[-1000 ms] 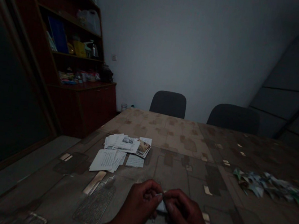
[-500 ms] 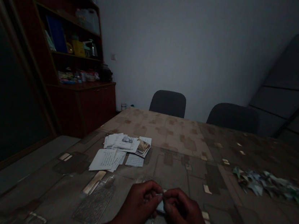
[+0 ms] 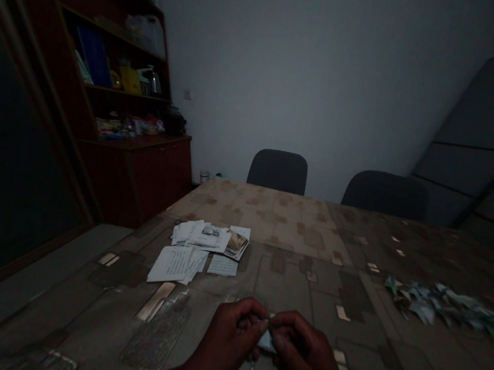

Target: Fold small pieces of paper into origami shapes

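Observation:
Close to the table's near edge, my left hand (image 3: pixel 240 331) and my right hand (image 3: pixel 302 342) meet, with fingers bent and thumbs pressed inward. Between them they pinch a small pale piece of paper (image 3: pixel 267 342), mostly covered by the fingers, so its full shape is hidden. Beyond my left hand lies a loose stack of printed paper cards (image 3: pixel 204 237), some with pictures. More white sheets with writing (image 3: pixel 172 263) overlap just in front of it. Off to the right is a heap of crumpled or folded greenish-white paper pieces (image 3: pixel 443 305).
A patterned cloth covers the table (image 3: pixel 287 220). Two dark chairs (image 3: pixel 278 169) stand at its far side, by the wall. At the left is a reddish-brown cabinet (image 3: pixel 154 164) with cluttered shelves. The room is dim.
Both hands stay in nearly the same place. The paper's visible lower part has shifted slightly between the fingers, a little to the right.

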{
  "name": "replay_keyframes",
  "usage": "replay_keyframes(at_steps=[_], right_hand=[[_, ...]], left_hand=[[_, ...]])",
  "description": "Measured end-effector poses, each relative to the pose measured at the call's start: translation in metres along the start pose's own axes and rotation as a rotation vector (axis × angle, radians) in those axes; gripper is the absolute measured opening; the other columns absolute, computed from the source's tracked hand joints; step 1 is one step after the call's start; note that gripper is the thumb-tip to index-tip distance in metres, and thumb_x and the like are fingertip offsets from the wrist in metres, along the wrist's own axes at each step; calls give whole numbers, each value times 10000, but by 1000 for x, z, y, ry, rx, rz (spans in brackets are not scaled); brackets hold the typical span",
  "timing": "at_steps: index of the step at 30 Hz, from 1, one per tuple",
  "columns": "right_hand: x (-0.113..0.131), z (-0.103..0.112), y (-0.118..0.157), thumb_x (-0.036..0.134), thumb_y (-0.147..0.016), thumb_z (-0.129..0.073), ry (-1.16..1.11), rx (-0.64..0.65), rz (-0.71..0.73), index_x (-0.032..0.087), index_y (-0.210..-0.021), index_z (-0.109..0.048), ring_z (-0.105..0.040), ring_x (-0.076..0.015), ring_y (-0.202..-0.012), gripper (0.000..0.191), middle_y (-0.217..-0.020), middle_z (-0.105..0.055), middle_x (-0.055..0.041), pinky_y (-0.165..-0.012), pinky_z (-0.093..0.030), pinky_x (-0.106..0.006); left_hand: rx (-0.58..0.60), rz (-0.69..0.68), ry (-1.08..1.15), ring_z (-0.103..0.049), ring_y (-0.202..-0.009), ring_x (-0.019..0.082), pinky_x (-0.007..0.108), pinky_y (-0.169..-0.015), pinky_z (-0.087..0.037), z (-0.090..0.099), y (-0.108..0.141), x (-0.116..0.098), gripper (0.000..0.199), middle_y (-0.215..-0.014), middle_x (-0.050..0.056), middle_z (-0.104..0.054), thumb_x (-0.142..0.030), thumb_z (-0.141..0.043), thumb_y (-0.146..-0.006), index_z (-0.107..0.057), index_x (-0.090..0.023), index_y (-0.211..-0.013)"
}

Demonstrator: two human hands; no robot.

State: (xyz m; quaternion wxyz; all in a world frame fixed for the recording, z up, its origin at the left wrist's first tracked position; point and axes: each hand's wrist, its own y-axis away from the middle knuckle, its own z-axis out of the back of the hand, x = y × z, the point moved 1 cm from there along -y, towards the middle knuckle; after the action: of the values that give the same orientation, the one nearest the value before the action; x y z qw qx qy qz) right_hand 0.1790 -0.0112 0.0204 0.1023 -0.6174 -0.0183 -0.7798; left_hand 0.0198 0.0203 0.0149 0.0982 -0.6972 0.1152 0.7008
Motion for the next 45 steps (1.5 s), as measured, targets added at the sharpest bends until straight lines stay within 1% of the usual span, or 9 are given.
replay_keyframes(at_steps=[5,10,15,20,26,32,37,42,45], right_hand=[[-5,0,-3,476,-892,-550,-14,5,1,179,-946,-650,-527,-153,-612,319,-706,-636,-9,-559,-381,-245],[-8,1,-3,473,-889,-552,17,-3,37,178,-940,-656,-565,-175,-661,317,-723,-649,-20,-600,-408,-257],[-8,2,-1,449,-892,-553,45,-13,50,188,-935,-663,-582,-183,-675,286,-731,-658,-22,-606,-419,-258],[-7,1,-2,446,-889,-560,6,-7,42,190,-942,-660,-570,-171,-660,279,-722,-653,-11,-594,-408,-248],[-6,1,-2,440,-897,-545,13,-6,31,187,-940,-658,-597,-186,-696,280,-765,-682,-32,-620,-432,-262],[-7,2,-3,397,-890,-551,58,-24,41,180,-923,-661,-615,-188,-697,245,-751,-684,-33,-626,-447,-272],[-5,0,-1,324,-818,-629,59,-12,63,180,-946,-648,-619,-190,-683,193,-743,-686,-29,-624,-462,-275],[-1,0,-2,277,-783,-654,108,-59,55,191,-829,-616,-592,-169,-628,105,-669,-632,6,-580,-439,-248],[1,0,-2,236,-762,-651,124,-50,66,190,-791,-615,-569,-155,-601,65,-649,-601,21,-563,-420,-237]], left_hand=[[6,17,23,-553,-446,105,201,-440,-427,0,0,1,187,-600,-12,-576,-314,-627,-785,-623,-127,-795],[44,19,92,-556,-449,99,199,-446,-435,1,-1,5,218,-622,-9,-594,-341,-631,-798,-625,-127,-837],[31,7,67,-555,-450,99,197,-440,-437,2,-3,5,203,-621,-5,-596,-321,-639,-786,-630,-121,-819],[14,24,59,-555,-443,98,197,-433,-443,0,-1,2,204,-628,-9,-589,-330,-654,-770,-622,-130,-789],[14,12,47,-560,-441,98,192,-430,-444,0,-1,4,168,-623,-8,-594,-293,-638,-779,-632,-126,-803],[11,7,21,-556,-440,99,194,-433,-440,0,-1,4,157,-608,-14,-586,-280,-633,-781,-639,-125,-806],[2,-12,46,-555,-463,97,199,-458,-448,0,1,5,142,-619,-30,-563,-277,-641,-793,-629,-140,-826],[19,-31,122,-532,-434,87,179,-430,-425,-1,1,7,148,-578,-58,-544,-255,-644,-796,-519,-178,-773],[36,-27,123,-538,-433,85,180,-437,-430,-1,1,4,160,-575,-57,-545,-251,-641,-797,-505,-176,-758]])
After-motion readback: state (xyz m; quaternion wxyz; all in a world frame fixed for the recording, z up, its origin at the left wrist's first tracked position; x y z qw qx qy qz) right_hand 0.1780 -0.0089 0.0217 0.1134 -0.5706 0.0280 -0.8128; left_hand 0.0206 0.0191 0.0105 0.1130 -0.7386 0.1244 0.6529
